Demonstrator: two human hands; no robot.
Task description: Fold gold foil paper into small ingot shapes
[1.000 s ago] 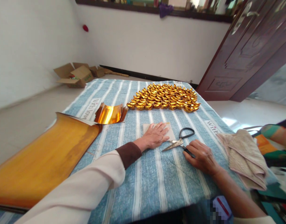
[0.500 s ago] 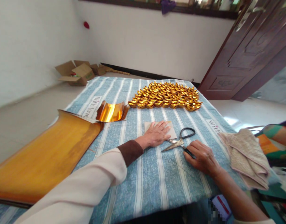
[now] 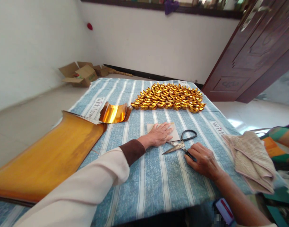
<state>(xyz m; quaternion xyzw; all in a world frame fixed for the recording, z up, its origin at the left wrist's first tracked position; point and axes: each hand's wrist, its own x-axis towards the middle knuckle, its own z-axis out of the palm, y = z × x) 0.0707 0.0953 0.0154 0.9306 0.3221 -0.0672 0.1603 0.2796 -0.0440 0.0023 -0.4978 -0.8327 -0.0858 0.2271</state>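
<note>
My left hand (image 3: 160, 134) lies flat, fingers spread, on a small pale paper square (image 3: 174, 133) on the blue striped tablecloth (image 3: 144, 176). Black-handled scissors (image 3: 181, 143) lie just right of the paper, blades pointing toward me and to the left. My right hand (image 3: 203, 159) rests on the cloth with its fingers curled on the nearer scissor handle. A dense cluster of folded gold paper ingots (image 3: 169, 98) sits at the far side of the table.
A curled stack of gold foil sheets (image 3: 115, 113) and a large gold sheet (image 3: 45, 157) lie at the left. Folded beige cloth (image 3: 252, 159) sits at the right edge. Cardboard boxes (image 3: 79, 75) stand on the floor; a brown door (image 3: 257, 60) is open at the right.
Both hands stay where they were on the paper and the scissors. Only the view has shifted slightly.
</note>
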